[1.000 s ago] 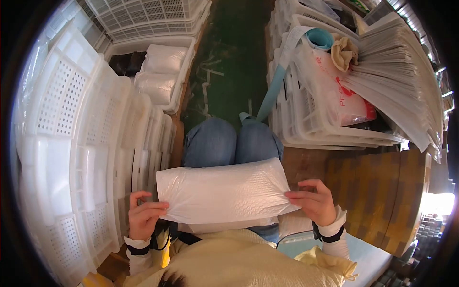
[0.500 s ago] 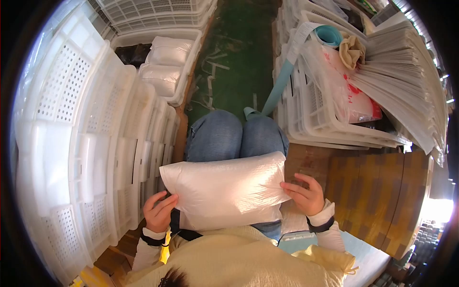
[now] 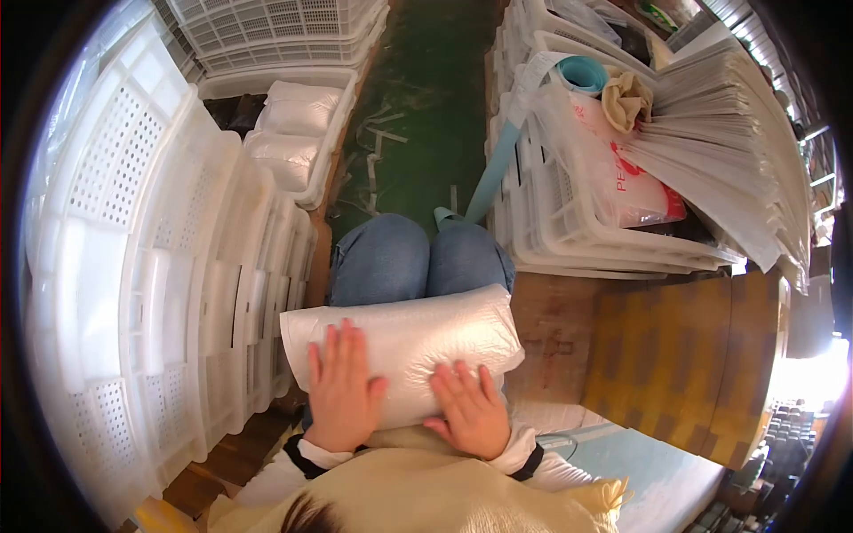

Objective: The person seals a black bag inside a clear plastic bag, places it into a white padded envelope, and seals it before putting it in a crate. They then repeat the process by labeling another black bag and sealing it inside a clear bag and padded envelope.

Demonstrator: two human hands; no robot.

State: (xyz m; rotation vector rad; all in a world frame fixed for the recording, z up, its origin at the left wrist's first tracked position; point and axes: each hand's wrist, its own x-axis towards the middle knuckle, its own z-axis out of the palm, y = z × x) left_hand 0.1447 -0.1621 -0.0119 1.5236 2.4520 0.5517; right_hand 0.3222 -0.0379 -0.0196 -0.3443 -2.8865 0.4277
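A plump white mailing bag (image 3: 418,330) lies across my lap on the blue jeans. My left hand (image 3: 345,391) rests flat on the bag's left part, its fingers stretched out and pointing away from me. On the right part, my right hand (image 3: 471,409) is laid on the bag too, with fingers spread. Neither hand grips anything. The bag's near edge is partly hidden behind my hands and the pale yellow clothing (image 3: 426,484).
White plastic crates (image 3: 133,266) are stacked along the left. One crate (image 3: 306,191) holds silvery white packages (image 3: 284,160). At right, a crate (image 3: 542,233) carries a fan of white bags (image 3: 711,133) and a light-blue tape roll (image 3: 584,73). Taped cardboard boxes (image 3: 684,355) stand below it.
Both hands have moved inward from the bag's side edges onto its top and now lie flat. The view has shifted slightly, so surroundings appear further left.
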